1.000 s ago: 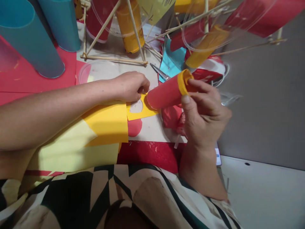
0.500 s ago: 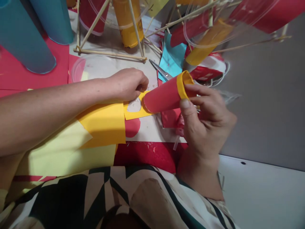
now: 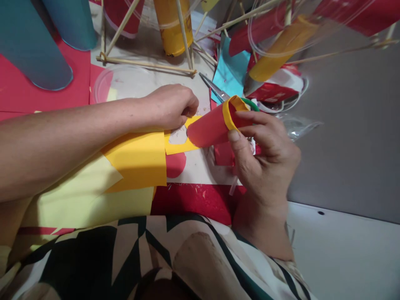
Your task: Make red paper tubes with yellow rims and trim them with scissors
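The right hand (image 3: 268,155) is clamping a red tube (image 3: 208,126) by its rim, the tube slanting over the holed yellow card (image 3: 181,148); at the card's far edge the left hand (image 3: 175,106) is resting, fingers curled, their grip impossible to tell

The right hand (image 3: 265,154) holds a tilted, yellow-rimmed red paper cylinder (image 3: 208,127); the left hand (image 3: 175,106) apparently touches a small yellow paper piece (image 3: 176,148).
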Demonstrator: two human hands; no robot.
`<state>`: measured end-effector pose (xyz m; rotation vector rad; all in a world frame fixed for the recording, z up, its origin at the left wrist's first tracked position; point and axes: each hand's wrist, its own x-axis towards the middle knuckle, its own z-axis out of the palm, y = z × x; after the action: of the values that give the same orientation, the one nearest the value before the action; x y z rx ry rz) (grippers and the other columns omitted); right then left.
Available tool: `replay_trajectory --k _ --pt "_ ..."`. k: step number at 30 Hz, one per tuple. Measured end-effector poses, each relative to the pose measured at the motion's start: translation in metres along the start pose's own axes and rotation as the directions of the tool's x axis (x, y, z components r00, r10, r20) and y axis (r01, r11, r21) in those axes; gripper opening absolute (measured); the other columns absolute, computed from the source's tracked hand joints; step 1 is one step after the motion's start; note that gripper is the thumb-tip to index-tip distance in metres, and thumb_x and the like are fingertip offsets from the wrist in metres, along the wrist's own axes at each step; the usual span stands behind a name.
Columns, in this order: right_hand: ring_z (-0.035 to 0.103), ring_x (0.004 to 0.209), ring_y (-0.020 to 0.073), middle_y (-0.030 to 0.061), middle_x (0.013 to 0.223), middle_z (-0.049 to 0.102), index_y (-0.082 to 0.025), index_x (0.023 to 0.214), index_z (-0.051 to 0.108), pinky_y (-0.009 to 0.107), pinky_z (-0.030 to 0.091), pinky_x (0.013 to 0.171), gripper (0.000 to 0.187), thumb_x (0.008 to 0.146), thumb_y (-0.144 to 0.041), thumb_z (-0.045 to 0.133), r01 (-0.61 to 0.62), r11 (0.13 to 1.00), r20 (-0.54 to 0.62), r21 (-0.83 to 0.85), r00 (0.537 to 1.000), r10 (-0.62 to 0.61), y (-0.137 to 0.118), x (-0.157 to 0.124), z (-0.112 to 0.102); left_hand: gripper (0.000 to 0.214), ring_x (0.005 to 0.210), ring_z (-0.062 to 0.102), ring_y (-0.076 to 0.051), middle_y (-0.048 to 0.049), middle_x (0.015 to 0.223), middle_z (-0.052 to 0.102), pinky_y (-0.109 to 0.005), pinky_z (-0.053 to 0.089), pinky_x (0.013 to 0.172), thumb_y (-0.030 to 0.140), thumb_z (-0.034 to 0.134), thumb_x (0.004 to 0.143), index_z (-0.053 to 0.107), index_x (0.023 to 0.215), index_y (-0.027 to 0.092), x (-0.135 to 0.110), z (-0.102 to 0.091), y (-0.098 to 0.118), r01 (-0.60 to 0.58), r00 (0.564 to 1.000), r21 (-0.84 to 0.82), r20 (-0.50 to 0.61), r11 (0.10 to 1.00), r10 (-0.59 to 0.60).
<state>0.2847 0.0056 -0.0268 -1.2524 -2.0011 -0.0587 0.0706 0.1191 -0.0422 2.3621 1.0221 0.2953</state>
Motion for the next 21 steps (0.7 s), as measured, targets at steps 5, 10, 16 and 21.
replay_trajectory --k 5,10,16,21 --pt "0.071 0.11 0.0266 0.007 0.112 0.076 -0.023 0.084 0.064 0.052 0.055 0.093 0.012 0.094 -0.029 0.067 0.026 0.998 0.016 -0.049 1.0 -0.026 0.0 0.0 -0.001 0.03 0.099 0.067 -0.024 -0.0026 0.094 0.074 -0.034 0.045 0.088 0.015 0.062 0.074 0.078 0.098 0.021 0.0 0.001 -0.001 -0.014 1.0 -0.029 -0.013 0.999 0.013" --pt "0.072 0.106 0.0263 0.0077 0.11 0.076 -0.023 0.083 0.058 0.049 0.055 0.089 0.015 0.092 -0.027 0.069 0.117 0.989 0.002 -0.096 0.993 -0.117 0.003 0.001 0.001 0.034 0.101 0.067 -0.025 -0.0037 0.097 0.074 -0.035 0.044 0.09 0.014 0.061 0.074 0.078 0.102 0.021 0.0 0.001 0.0 0.005 1.0 -0.012 -0.002 1.0 -0.005" --pt "0.072 0.105 0.0275 0.0079 0.11 0.076 -0.023 0.083 0.055 0.049 0.056 0.089 0.018 0.088 -0.026 0.072 0.165 0.979 -0.041 -0.118 0.985 -0.17 0.008 0.001 0.008 0.036 0.103 0.066 -0.027 -0.0058 0.101 0.076 -0.036 0.045 0.091 0.017 0.061 0.075 0.078 0.106 0.021 0.0 -0.001 0.001 -0.004 1.0 0.012 0.015 1.0 0.004" --pt "0.072 0.104 0.0265 0.006 0.109 0.075 -0.024 0.083 0.055 0.049 0.057 0.088 0.015 0.088 -0.025 0.07 0.178 0.974 -0.058 -0.142 0.98 -0.188 0.009 0.001 0.012 0.032 0.098 0.066 -0.025 -0.0039 0.093 0.075 -0.033 0.045 0.086 0.02 0.064 0.075 0.079 0.102 0.022 0.0 0.0 -0.003 -0.041 0.999 0.004 0.003 0.999 0.041"
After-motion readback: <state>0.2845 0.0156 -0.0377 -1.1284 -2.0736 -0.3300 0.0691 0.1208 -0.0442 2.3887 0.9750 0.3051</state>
